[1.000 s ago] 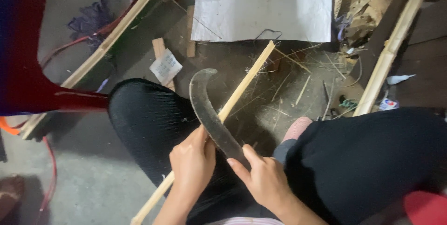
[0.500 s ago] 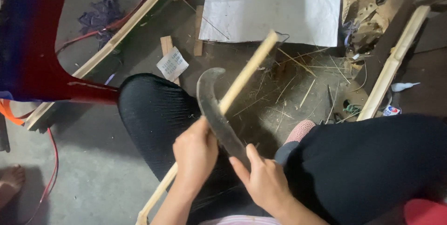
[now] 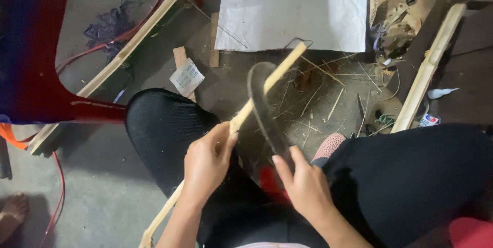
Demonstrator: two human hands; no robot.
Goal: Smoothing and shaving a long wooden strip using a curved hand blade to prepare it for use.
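Note:
My left hand [image 3: 205, 161] grips a long pale bamboo strip [image 3: 269, 81] that runs from the lower left up to the upper middle of the view. My right hand [image 3: 304, 184] holds a dark curved knife [image 3: 261, 107] by its handle, with the thumb along the blade's back. The blade lies across the strip just above my left hand and curves away from me. Both hands are over my knees in black trousers [image 3: 164, 130].
A white sheet [image 3: 292, 9] lies on the concrete floor ahead, with bamboo shavings [image 3: 328, 89] below it. Long bamboo slats lie at the left [image 3: 128, 48] and right [image 3: 429, 68]. A red plastic chair [image 3: 31, 63] stands left. Someone's bare foot [image 3: 11, 214] shows at the bottom left.
The bamboo strip has slid upward and its far tip has risen toward the white sheet. The knife stays pressed against it, with both hands slightly higher in view.

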